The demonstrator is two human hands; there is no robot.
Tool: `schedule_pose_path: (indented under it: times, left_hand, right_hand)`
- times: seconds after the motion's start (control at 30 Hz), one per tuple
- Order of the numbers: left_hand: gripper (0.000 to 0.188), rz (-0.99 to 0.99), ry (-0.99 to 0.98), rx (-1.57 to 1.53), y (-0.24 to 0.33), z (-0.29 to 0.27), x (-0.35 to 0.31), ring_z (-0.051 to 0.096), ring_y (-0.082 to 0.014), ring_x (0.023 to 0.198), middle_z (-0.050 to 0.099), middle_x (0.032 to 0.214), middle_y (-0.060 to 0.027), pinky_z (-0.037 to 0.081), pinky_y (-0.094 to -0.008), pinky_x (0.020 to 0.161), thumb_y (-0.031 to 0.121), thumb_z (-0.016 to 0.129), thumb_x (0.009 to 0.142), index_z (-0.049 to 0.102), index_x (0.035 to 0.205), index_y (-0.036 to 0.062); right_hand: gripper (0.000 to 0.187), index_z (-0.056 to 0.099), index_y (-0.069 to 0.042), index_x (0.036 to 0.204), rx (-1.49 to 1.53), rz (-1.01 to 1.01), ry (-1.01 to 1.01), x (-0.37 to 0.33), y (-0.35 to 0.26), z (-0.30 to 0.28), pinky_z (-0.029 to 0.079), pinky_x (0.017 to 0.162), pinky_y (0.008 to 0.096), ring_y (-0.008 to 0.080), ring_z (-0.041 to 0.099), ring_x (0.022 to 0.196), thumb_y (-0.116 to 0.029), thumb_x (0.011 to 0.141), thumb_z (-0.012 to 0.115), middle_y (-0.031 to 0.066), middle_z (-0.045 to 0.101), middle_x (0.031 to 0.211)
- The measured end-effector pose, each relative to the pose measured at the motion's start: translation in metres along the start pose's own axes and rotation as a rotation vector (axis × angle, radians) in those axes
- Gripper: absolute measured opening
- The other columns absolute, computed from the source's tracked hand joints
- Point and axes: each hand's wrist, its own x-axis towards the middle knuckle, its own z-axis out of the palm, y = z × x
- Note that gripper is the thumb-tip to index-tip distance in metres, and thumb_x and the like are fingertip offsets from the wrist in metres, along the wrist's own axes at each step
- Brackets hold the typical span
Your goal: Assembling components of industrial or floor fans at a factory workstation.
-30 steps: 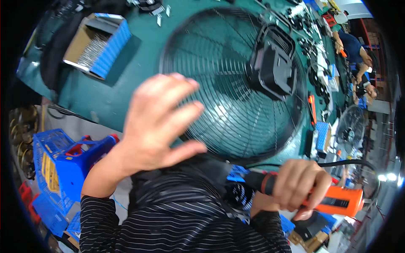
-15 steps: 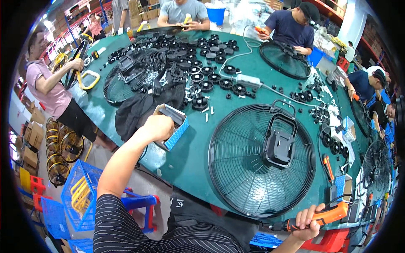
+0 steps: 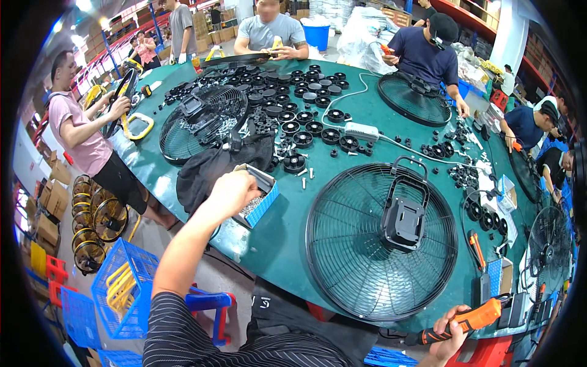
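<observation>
My left hand (image 3: 235, 191) is over a small blue-and-white cardboard box (image 3: 264, 205) at the table's near left. Its fingers are bent together; whatever they pinch is hidden. Small silvery screws (image 3: 252, 207) show in the box beneath the fingers. At the lower right, my right hand (image 3: 449, 330) is wrapped round an orange-and-black power screwdriver (image 3: 474, 318), which points left. Between my hands lies a round black fan (image 3: 382, 241), its wire guard flat on the table. A black motor housing (image 3: 403, 223) and a looped handle (image 3: 411, 168) sit on its upper side.
Black knobs and wheels (image 3: 302, 139) crowd the far green table (image 3: 275, 244), with a black cloth (image 3: 205, 174) and another fan guard (image 3: 199, 125). A white cable adapter (image 3: 362, 131) lies mid-table. A blue crate (image 3: 122, 287) stands left. Several co-workers sit or stand around.
My left hand has risen slightly at the box, uncovering screws. The right hand still grips the screwdriver. The view has shifted a little. The far-right co-worker's hand has reached to the table.
</observation>
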Motion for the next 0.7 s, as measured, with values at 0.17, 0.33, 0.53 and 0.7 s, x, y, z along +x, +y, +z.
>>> schedule_pose_path:
  times: [0.17, 0.33, 0.53, 0.7]
  left_hand:
    - [0.021, 0.089, 0.303, -0.713, 0.085, 0.040, 0.005, 0.065, -0.0195, 0.087, 0.067, 0.091, -0.0104, 0.051, -0.0328, 0.076, 0.021, 0.073, 0.088, 0.062, 0.087, 0.0040]
    - [0.029, -0.307, 0.064, -1.271, 0.103, 0.130, 0.044, 0.059, -0.0199, 0.106, 0.061, 0.126, -0.0159, 0.044, -0.0336, 0.095, 0.029, 0.064, 0.097, 0.064, 0.100, -0.0004]
    - [0.027, -0.337, 0.138, -1.257, 0.139, 0.133, 0.018, 0.059, -0.0134, 0.091, 0.063, 0.085, -0.0080, 0.046, -0.0294, 0.082, 0.028, 0.063, 0.098, 0.062, 0.095, 0.0014]
    - [0.021, -0.318, 0.148, -1.386, 0.163, 0.108, -0.067, 0.040, -0.0295, 0.141, 0.054, 0.134, -0.0329, 0.037, -0.0349, 0.104, 0.020, 0.068, 0.094, 0.062, 0.087, 0.0010]
  right_hand:
    - [0.036, 0.052, -0.004, 0.119, -0.344, 0.200, 0.400, -0.009, 0.001, -0.004, 0.046, 0.050, 0.0273, 0.0153, 0.056, 0.060, -0.009, 0.086, 0.065, 0.0095, 0.059, 0.096]
    - [0.023, 0.056, -0.006, 0.108, -0.440, 0.533, 0.326, -0.017, -0.003, -0.001, 0.049, 0.049, 0.0317, 0.0184, 0.060, 0.061, -0.008, 0.088, 0.066, 0.0103, 0.066, 0.080]
    - [0.035, 0.053, -0.003, 0.121, -0.503, 0.508, 0.211, -0.012, -0.016, 0.001, 0.049, 0.057, 0.0306, 0.0183, 0.059, 0.063, -0.010, 0.089, 0.065, 0.0095, 0.061, 0.083]
    - [0.055, 0.041, -0.008, 0.131, -0.320, 0.436, 0.297, 0.059, -0.019, -0.053, 0.051, 0.045, 0.0310, 0.0176, 0.059, 0.057, -0.009, 0.083, 0.069, 0.0145, 0.060, 0.126]
